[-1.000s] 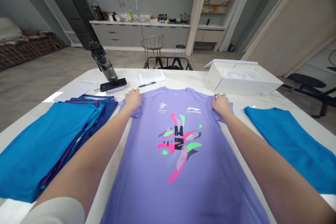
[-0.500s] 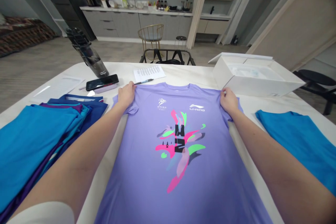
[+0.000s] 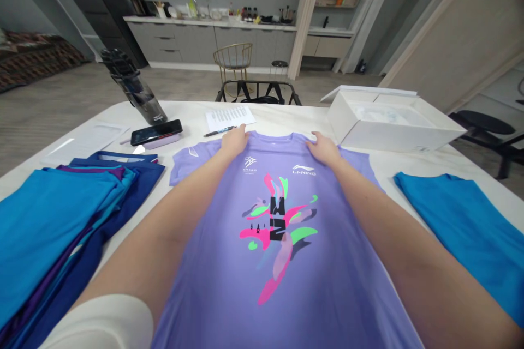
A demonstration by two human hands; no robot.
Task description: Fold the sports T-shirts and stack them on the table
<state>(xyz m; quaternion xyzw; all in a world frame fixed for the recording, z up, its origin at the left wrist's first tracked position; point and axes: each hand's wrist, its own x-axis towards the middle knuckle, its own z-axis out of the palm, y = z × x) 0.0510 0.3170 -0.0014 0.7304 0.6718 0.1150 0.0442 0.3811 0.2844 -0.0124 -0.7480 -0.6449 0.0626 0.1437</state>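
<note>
A lavender short-sleeved T-shirt (image 3: 229, 283) lies spread front up, its collar at the far side, with white logos and a bright pink, green and black print. My left hand (image 3: 234, 140) rests on the left shoulder beside the collar, thumb and forefinger slightly apart. On the right shoulder is my right hand (image 3: 323, 148), its thumb and forefinger also apart at the cloth. Both sleeves lie flat outside my forearms. Just beyond my left hand, a pen (image 3: 219, 131) lies by a printed sheet (image 3: 229, 116).
Left, a pile of folded blue and purple clothes (image 3: 49, 202) lies near a phone (image 3: 156, 132), a dark water bottle (image 3: 141, 95) and papers (image 3: 88, 139). Right, a blue folded garment (image 3: 462, 218) sits before an open white box (image 3: 393, 125). A black-framed chair (image 3: 257, 87) stands beyond the white table (image 3: 298, 114).
Both hands have let go of the sleeve ends and moved inward along the shoulders to either side of the collar. The sleeves now lie spread out flat.
</note>
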